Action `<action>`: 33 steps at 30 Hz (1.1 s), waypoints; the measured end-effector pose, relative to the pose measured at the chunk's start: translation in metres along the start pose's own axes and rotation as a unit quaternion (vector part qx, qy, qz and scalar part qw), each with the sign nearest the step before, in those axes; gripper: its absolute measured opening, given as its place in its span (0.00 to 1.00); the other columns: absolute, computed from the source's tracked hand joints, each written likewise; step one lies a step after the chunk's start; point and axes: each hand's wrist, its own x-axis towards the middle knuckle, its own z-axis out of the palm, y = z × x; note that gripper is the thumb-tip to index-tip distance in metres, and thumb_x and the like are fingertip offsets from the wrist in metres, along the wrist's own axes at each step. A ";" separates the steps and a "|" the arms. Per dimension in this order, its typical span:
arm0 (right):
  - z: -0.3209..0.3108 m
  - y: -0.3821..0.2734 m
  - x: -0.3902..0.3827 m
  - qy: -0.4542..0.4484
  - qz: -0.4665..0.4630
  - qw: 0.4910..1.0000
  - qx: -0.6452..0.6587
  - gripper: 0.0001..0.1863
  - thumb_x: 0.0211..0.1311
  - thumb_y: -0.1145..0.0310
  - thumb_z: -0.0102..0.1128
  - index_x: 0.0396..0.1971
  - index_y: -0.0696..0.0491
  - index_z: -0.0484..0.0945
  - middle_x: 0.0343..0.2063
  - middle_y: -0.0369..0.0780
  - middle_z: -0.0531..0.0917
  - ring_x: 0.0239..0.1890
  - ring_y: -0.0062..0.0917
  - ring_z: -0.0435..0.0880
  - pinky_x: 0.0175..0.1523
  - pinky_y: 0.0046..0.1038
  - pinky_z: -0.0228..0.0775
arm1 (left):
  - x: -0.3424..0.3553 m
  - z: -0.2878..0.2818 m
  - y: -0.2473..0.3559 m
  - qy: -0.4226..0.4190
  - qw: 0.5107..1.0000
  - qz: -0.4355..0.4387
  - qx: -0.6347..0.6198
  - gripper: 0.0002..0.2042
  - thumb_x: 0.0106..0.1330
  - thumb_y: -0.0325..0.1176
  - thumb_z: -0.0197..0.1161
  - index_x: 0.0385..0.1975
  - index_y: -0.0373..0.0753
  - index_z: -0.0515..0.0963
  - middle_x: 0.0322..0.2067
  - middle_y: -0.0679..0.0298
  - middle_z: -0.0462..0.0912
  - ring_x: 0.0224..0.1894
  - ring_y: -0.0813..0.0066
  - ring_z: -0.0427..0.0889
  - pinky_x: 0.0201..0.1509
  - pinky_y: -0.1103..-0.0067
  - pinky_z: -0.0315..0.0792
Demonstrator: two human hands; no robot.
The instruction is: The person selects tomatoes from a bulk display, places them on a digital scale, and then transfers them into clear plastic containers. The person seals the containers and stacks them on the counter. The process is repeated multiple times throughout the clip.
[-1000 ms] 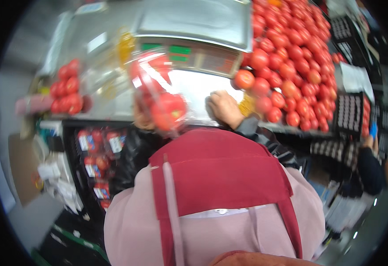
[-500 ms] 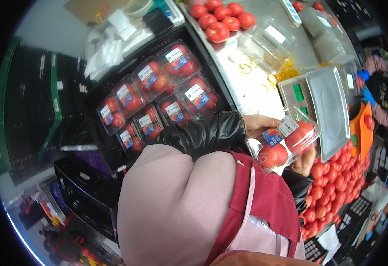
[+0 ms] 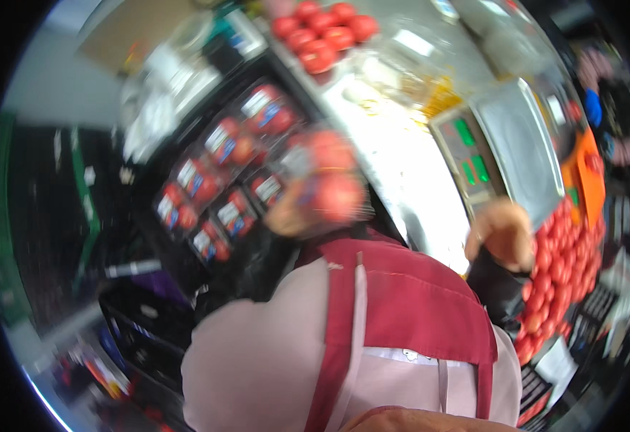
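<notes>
Both hands (image 3: 286, 214) (image 3: 504, 230) hang apart, pack (image 3: 333, 187) overlapping crate edge (image 3: 295, 85).

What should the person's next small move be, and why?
Probably lower the clear plastic pack of red tomatoes into the black plastic crate: the left hand alone holds it by the crate, where similar labelled clear packs lie. The right hand, blurred, appears empty.

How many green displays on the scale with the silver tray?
3. On the silver-trayed scale's beige panel: one green rectangular display higher in the picture, a second and third side by side below it. The blurred bare right hand might hide more.
</notes>
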 end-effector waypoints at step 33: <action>-0.170 -0.012 -0.555 0.776 0.178 0.127 -0.592 0.35 0.47 0.63 0.70 0.60 0.47 0.71 0.57 0.46 0.73 0.58 0.45 0.74 0.61 0.41 0.69 | 0.222 0.095 -0.193 -0.273 0.479 0.046 0.833 0.26 0.67 0.21 0.57 0.66 0.33 0.63 0.64 0.54 0.68 0.66 0.63 0.68 0.69 0.71 0.62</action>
